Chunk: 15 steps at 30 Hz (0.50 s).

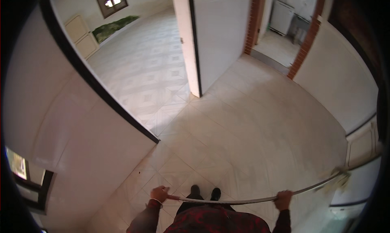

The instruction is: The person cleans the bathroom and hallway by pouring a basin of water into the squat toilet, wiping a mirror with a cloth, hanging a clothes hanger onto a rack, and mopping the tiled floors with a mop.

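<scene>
A long-handled mop point(243, 201) lies crosswise in front of my body, its handle bowed by the lens. My right hand point(283, 199) is closed around the handle toward the mop-head side. At the handle's reddish left end is my left hand point(159, 193), its fingers partly curled against the tip, with a pale band at the wrist. The mop head point(339, 178), yellowish and stringy, hangs at the far right; motion blurs it. Below the handle are my red-and-black checked top and my dark shoes point(215, 193).
Pale tiled floor point(227, 131) stretches ahead. A wall point(81, 123) with a dark edge stands at left, beside an opening into a tiled room. A white partition point(221, 33) juts out in the middle. Beyond a brick-edged doorway point(302, 50) stands a white appliance point(281, 16).
</scene>
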{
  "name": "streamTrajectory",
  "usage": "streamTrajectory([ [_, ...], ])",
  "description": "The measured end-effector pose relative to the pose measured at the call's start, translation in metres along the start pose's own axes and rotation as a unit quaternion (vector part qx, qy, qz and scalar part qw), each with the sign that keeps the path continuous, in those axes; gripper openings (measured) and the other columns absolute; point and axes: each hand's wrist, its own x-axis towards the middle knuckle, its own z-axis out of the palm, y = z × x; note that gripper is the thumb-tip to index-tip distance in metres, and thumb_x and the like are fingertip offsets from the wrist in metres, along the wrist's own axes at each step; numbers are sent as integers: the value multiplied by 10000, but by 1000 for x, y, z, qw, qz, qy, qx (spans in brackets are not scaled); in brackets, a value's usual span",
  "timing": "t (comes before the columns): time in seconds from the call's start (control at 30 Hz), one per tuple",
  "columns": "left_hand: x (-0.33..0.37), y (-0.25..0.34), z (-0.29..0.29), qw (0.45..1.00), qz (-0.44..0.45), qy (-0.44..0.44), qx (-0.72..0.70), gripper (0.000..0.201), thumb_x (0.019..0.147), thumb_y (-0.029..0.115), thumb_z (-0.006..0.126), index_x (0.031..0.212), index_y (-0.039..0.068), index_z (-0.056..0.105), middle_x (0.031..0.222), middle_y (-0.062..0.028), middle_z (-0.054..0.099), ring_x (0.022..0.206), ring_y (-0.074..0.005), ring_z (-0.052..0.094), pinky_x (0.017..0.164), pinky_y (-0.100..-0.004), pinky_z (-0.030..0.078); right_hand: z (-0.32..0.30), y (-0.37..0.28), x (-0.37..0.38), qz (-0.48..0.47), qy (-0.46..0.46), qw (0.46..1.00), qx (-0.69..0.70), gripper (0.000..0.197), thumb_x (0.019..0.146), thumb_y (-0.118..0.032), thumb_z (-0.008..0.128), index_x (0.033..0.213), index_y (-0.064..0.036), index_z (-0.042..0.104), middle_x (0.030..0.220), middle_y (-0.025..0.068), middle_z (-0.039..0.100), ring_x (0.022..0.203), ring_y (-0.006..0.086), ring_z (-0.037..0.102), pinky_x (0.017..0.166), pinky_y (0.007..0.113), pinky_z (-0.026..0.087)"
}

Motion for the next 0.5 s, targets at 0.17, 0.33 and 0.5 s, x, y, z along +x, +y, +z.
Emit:
streamTrajectory([
  [0.17,12,36,24,960,-110,-120,-227,301,799,366,583,843,82,674,792,-96,663,732,-262,632,662,-366,495,-203,-41,136,-57,240,969,-30,233,555,-122,674,654,-42,478,830,168,486,951,388,466,926,529,303],
  [0.33,8,20,49,940,69,-114,-316,314,782,329,637,843,24,678,737,-58,644,686,-127,593,600,-288,491,-307,-139,240,-94,515,852,11,436,769,-262,688,1123,-90,501,1346,174,381,1272,378,324,1033,529,239],
  [0.5,-20,2,34,882,-126,-130,-434,293,799,352,591,842,68,648,709,-81,627,676,-219,609,579,-324,455,-335,-253,338,-248,156,321,901,556,892,-429,427,1231,12,444,1096,253,556,919,353,596,834,451,460],
])
